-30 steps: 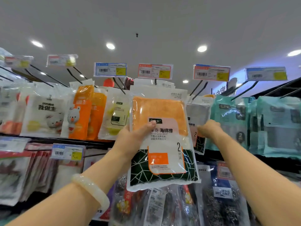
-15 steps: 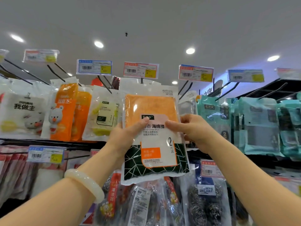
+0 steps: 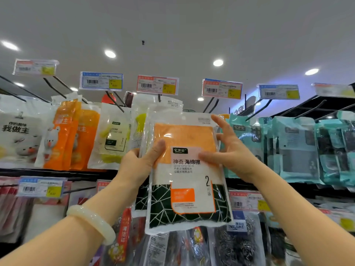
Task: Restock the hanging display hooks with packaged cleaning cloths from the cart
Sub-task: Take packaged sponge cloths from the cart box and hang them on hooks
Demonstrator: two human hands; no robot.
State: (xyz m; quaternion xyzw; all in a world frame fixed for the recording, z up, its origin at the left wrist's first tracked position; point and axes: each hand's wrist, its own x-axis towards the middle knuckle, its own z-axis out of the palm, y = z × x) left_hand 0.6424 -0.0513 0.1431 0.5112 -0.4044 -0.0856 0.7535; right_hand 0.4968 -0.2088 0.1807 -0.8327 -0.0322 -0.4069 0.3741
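Both hands hold 1 cloth pack (image 3: 184, 169) up at centre frame, in front of the top row of hooks. Left hand (image 3: 138, 166) grasps its left edge, thumb on the front face. Right hand (image 3: 234, 150) has its thumb pressed on the label and fingers spread up the right edge near the top corner, so it looks to be steadying more than clamping.

Target looks like the hook (image 3: 159, 97) under the red price tag (image 3: 157, 85), just above the pack. Matching packs (image 3: 169, 103) already hang there, directly behind.

The pack's top edge sits below the hook tip. I can't make out the hang hole in the clear header.

To do this well, in my view:
- Lift until the header is level with the hook tip.
- Right-hand fingers should pinch the header flat; floppy film will miss the tip.
- Find the hole by feel, thread, then push back against the hung packs.
- Keep the label facing out.

Risk: snagging the neighbouring yellow pack (image 3: 113, 135) at left.
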